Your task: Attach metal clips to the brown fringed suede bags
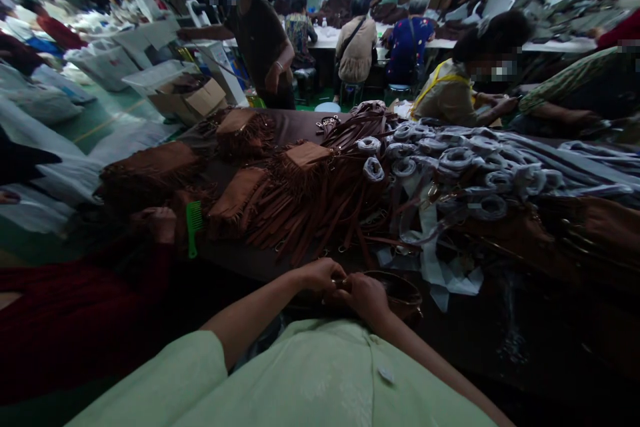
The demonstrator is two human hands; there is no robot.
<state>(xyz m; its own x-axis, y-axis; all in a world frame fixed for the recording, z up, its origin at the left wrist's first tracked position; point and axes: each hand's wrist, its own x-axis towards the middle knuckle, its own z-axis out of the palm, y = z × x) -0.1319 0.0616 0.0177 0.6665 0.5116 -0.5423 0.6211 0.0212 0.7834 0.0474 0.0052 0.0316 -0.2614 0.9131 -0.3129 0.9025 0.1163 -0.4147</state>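
Brown bag [411, 310] sits right of the green comb [193, 229], by the near edge of the tabletop [295, 121]. Left hand [325, 275] and right hand [367, 293]: fingers clamped on it, presumably for steadiness.

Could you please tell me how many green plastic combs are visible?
1. The green plastic comb is ahead and left of the wearer's bare left hand, between a dark-red-sleeved co-worker's hand and a brown fringed piece. Others may be hidden.

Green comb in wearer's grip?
No, the green comb is by a co-worker's hand, apart from the wearer's left hand and right hand.
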